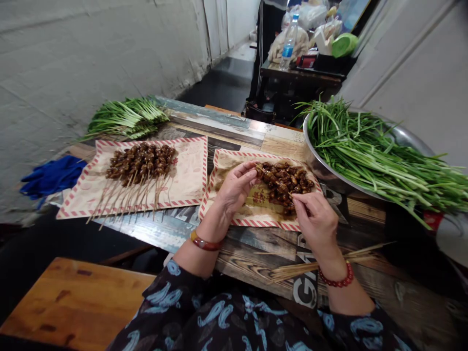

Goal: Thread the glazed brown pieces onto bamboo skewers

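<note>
My left hand (237, 187) is closed in a pinch at the left side of a heap of glossy brown pupae (288, 180). A thin bamboo skewer (259, 167) shows at its fingertips. At the heap's lower right edge, my right hand (318, 219) pinches something small, mostly hidden by the fingers. The heap lies on a paper sheet (226, 163) with a red-striped border. To the left, a second striped sheet (190, 170) bears several loaded skewers (141, 163), their bare ends towards me. Loose bamboo skewers (296, 271) lie under my right wrist.
A metal basin (310, 153) piled with green chives (373, 151) stands at the right. More cut greens (127, 117) lie at the far left, near blue gloves (54, 175). A wooden stool (76, 302) is at lower left. Behind, a person stands beside a table with a water bottle (288, 44).
</note>
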A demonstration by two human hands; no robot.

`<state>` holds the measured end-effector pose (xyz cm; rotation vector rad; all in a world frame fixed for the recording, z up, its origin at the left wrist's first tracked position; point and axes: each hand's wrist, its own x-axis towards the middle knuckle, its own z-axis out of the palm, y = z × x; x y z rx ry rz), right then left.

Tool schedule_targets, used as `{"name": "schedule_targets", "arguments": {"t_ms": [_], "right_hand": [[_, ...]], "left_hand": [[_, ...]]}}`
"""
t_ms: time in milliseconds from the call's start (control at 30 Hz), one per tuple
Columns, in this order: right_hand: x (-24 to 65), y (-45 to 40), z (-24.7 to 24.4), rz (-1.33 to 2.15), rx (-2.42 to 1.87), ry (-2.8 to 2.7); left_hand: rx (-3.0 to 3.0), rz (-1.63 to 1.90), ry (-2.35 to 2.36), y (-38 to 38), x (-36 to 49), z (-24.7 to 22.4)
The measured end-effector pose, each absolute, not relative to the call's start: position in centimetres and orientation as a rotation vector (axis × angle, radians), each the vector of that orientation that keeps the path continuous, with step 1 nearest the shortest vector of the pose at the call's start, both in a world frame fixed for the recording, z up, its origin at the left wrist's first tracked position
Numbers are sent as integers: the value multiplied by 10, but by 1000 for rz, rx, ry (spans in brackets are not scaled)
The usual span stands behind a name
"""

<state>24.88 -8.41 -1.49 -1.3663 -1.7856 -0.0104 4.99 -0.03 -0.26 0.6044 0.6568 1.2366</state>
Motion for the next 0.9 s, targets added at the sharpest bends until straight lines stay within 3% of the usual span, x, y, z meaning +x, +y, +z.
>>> {"name": "schedule_targets", "arguments": {"t_ms": [900], "right_hand": [[247, -93, -7, -98, -1423, -1855]], "left_hand": [[444, 1394, 634, 3, 41, 0]]}}
